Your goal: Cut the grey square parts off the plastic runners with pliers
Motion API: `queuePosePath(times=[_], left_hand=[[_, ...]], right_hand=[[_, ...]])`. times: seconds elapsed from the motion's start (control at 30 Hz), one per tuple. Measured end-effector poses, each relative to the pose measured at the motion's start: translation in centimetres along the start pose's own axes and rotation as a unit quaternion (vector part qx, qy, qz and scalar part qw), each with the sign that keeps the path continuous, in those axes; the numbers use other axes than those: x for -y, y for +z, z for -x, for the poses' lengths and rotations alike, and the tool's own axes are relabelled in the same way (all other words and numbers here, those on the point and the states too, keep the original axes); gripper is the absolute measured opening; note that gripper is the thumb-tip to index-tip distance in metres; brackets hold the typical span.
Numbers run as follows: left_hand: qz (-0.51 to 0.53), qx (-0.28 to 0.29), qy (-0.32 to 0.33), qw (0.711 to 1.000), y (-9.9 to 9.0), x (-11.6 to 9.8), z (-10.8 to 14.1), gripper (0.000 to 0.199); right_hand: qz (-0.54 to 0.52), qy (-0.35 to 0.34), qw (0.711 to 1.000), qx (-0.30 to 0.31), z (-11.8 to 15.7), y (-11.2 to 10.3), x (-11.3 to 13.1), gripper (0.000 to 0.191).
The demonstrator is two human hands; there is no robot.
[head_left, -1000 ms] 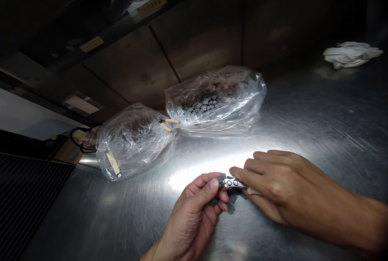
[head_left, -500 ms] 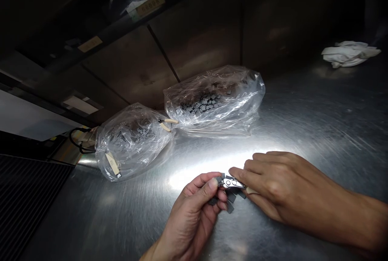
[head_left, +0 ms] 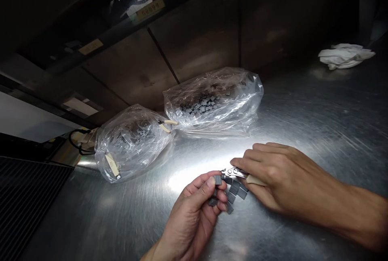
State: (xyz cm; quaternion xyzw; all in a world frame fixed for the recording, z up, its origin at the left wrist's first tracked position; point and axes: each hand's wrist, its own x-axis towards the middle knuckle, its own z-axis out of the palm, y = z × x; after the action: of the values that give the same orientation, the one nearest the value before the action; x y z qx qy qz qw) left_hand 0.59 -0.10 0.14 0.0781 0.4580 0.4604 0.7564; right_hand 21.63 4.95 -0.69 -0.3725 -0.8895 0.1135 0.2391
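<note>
My left hand [head_left: 190, 214] is shut on a cluster of small grey square pieces [head_left: 235, 190], which stick out past my fingertips. My right hand [head_left: 285, 176] grips small steel pliers [head_left: 234, 172] with a cream handle [head_left: 255, 180]. Their metal head sits just above the grey pieces, close to my left thumb. Whether the jaws bite on a piece, I cannot tell. Behind my hands lie two knotted clear plastic bags [head_left: 212, 101] [head_left: 131, 144] holding many similar grey pieces.
The hands work over a brushed steel table [head_left: 318, 131] under a bright reflection. A crumpled white cloth [head_left: 344, 56] lies at the far right. A dark grille [head_left: 24, 208] sits at the left edge, with a black cable [head_left: 77, 142] beyond the nearer bag.
The pliers have risen slightly away from the grey pieces, leaving more of those pieces visible. My right hand has shifted up with them, and the whole view has drifted a little.
</note>
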Motion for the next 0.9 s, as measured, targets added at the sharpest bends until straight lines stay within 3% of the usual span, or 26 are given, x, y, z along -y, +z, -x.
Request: queuePosePath(times=[0.17,0.3,0.47,0.6,0.77,0.9], left_hand=[[-0.007,-0.003,-0.002,1.000,0.11,-0.07,0.08,0.020],[-0.013,-0.011,-0.007,1.000,0.16,-0.12,0.09,0.024],[-0.013,-0.012,-0.005,1.000,0.20,-0.09,0.14,0.023],[-0.018,-0.011,-0.006,1.000,0.15,-0.05,0.13,0.026],[-0.013,-0.014,-0.006,1.000,0.11,-0.05,-0.01,0.026],[-0.014,-0.020,-0.011,1.000,0.19,-0.07,-0.05,0.029]], right_hand=[[0.059,-0.041,0.997,-0.039,-0.32,-0.11,0.57,0.013],[0.131,-0.027,0.988,-0.078,-0.49,-0.67,0.58,0.022],[0.077,-0.051,0.994,-0.056,-0.48,-0.75,0.70,0.018],[0.138,-0.052,0.987,-0.067,-0.53,-0.53,0.71,0.026],[0.120,-0.071,0.988,-0.069,-0.64,-0.67,0.70,0.024],[0.162,-0.039,0.983,-0.081,-0.68,-0.88,0.44,0.030]])
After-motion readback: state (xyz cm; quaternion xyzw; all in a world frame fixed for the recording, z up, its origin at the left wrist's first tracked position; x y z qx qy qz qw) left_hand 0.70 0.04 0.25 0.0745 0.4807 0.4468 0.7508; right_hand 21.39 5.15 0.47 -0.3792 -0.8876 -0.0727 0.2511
